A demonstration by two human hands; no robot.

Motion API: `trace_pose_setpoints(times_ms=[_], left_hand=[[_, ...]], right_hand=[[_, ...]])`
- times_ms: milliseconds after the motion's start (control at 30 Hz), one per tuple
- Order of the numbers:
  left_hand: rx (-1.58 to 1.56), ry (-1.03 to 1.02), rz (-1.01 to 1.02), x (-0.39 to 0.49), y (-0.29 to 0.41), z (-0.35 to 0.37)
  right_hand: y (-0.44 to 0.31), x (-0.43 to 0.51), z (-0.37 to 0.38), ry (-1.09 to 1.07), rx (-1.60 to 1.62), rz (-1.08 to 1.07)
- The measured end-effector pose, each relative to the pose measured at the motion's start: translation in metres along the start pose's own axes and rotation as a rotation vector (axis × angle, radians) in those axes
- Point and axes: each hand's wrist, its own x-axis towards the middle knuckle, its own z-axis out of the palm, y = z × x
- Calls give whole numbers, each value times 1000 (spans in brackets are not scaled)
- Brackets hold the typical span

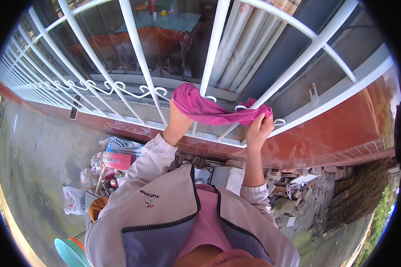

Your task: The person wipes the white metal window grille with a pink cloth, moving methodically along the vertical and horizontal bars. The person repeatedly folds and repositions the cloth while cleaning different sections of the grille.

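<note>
A bright pink cloth (213, 111) stretches between my two hands across the lower part of a white metal window grille (143, 63). Its left end is bunched over my left hand (181, 116), whose fingers are mostly hidden beneath the fabric. At the other end, my right hand (260, 128) pinches the cloth between thumb and fingers beside a slanted bar. The cloth passes around the bars, near the small scrolls (241, 107) of the grille. Behind the bars are window glass and a pale patterned curtain (233, 46).
Red tiles (340, 116) face the wall under the grille. Boxes (117, 160), plastic bags (74, 200) and bottles lie on the concrete ground at left. Broken bricks (280, 190) and a pile of dry brush (357, 193) are at right. A turquoise basin (70, 252) sits at lower left.
</note>
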Motion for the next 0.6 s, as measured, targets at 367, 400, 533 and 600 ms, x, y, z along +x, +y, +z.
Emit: trace_pose_setpoints(times_ms=[367,400,533,600], left_hand=[[249,-26,260,4,12,-17],[224,37,237,6,13,-14],[217,43,271,19,17,-10],[241,-7,230,20,18,-14]], right_hand=[[-12,-8,-14,-10,-130,-145],[-13,-6,-11,21,-168,-193],[-16,8,-15,-65,-250,-271],[-12,6,-17,-96,-273,-195]])
